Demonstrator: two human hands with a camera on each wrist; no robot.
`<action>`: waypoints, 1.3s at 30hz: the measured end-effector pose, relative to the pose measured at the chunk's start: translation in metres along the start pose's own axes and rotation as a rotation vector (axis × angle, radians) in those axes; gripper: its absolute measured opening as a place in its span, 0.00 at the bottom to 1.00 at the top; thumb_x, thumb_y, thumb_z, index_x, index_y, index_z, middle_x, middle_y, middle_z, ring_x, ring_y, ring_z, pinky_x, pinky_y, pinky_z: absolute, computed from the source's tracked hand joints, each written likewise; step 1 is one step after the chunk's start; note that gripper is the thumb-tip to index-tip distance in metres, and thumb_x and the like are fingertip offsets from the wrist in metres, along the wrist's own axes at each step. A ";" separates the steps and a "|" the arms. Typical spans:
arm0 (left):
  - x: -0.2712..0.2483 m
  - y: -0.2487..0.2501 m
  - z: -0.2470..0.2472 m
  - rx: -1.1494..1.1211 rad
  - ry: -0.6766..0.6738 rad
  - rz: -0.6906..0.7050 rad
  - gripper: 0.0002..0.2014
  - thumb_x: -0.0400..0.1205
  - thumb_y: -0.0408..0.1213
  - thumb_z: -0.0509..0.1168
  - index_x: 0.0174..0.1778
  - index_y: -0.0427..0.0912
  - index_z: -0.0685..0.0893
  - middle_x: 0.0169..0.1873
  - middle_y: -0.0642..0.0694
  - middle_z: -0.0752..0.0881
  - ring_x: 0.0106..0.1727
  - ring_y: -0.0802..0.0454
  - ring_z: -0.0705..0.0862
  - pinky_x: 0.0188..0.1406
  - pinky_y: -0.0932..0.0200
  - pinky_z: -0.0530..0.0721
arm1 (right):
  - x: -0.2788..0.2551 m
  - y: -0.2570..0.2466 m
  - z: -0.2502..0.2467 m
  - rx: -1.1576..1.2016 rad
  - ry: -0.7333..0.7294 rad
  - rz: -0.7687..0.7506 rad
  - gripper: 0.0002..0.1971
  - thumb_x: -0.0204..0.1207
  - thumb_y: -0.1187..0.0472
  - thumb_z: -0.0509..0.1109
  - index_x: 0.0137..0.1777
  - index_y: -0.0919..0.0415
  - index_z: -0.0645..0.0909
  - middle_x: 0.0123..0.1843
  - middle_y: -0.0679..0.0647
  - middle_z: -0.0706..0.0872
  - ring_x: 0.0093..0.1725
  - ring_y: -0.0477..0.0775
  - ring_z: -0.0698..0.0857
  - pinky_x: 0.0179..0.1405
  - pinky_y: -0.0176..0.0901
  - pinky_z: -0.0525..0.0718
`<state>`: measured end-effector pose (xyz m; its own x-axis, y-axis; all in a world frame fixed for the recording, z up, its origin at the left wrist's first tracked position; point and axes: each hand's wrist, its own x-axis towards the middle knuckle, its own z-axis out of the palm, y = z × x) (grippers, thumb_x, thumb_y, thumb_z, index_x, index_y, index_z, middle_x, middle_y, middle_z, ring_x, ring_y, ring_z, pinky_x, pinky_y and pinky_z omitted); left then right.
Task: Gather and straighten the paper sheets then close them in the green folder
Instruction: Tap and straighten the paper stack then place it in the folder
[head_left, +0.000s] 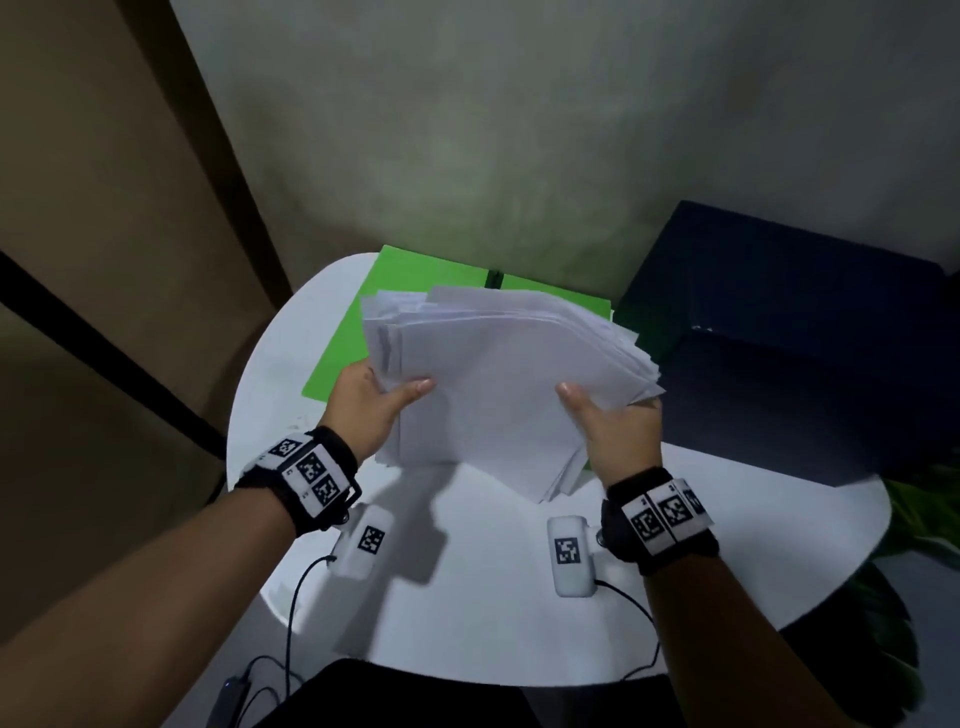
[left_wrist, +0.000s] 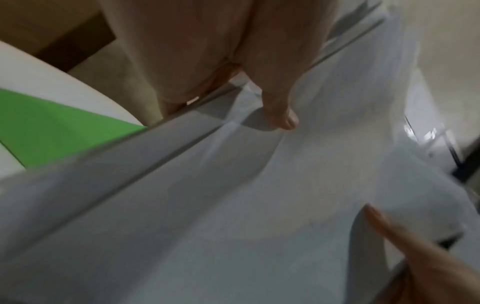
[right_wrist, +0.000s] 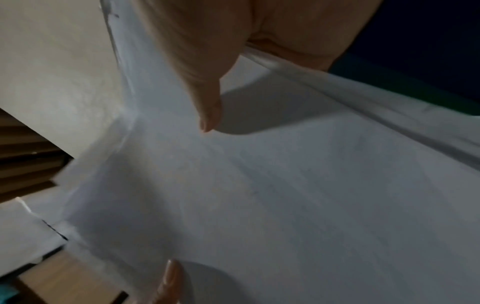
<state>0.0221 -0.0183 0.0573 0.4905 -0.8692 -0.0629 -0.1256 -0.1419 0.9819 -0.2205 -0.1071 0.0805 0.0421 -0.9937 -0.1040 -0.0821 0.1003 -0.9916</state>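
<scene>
A thick, uneven stack of white paper sheets (head_left: 498, 379) is held up between both hands, its lower edge close to the white table (head_left: 493, 597). My left hand (head_left: 374, 400) grips the stack's left edge, thumb on top. My right hand (head_left: 608, 415) grips the right edge the same way. The sheets' corners fan out at the top and right. The green folder (head_left: 343, 343) lies open and flat on the table behind the stack, partly hidden by it. In the wrist views each thumb lies on the paper (left_wrist: 259, 185) (right_wrist: 285, 185), and a strip of the folder (left_wrist: 52, 127) shows.
A dark blue box (head_left: 779, 338) stands at the right, overlapping the round table's edge. A grey wall (head_left: 519, 130) rises just behind the table, with a brown panel (head_left: 104, 234) at the left. Cables (head_left: 291, 623) hang from the wrist cameras near the table's front edge.
</scene>
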 end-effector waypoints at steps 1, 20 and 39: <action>-0.002 0.006 0.001 -0.058 0.030 0.003 0.05 0.74 0.32 0.76 0.42 0.46 0.88 0.34 0.62 0.91 0.38 0.65 0.89 0.48 0.62 0.86 | 0.001 0.000 -0.001 0.019 0.022 0.009 0.28 0.62 0.64 0.86 0.62 0.69 0.81 0.52 0.55 0.91 0.54 0.53 0.90 0.64 0.59 0.85; 0.006 0.061 0.020 -0.157 0.200 0.294 0.31 0.75 0.58 0.70 0.68 0.46 0.69 0.47 0.49 0.81 0.45 0.47 0.81 0.51 0.46 0.82 | -0.008 -0.051 0.015 0.131 0.164 -0.425 0.07 0.80 0.67 0.67 0.47 0.57 0.86 0.40 0.38 0.88 0.45 0.40 0.85 0.50 0.36 0.83; 0.035 0.064 0.017 -0.230 0.187 0.228 0.27 0.71 0.46 0.78 0.62 0.51 0.74 0.47 0.44 0.85 0.45 0.55 0.85 0.51 0.60 0.84 | -0.005 -0.021 0.002 0.099 0.036 -0.131 0.15 0.66 0.67 0.82 0.51 0.56 0.87 0.46 0.45 0.93 0.52 0.49 0.91 0.62 0.56 0.87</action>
<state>0.0169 -0.0653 0.1145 0.6237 -0.7619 0.1749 -0.0628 0.1742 0.9827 -0.2171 -0.1043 0.1014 0.0099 -0.9996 0.0277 0.0203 -0.0275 -0.9994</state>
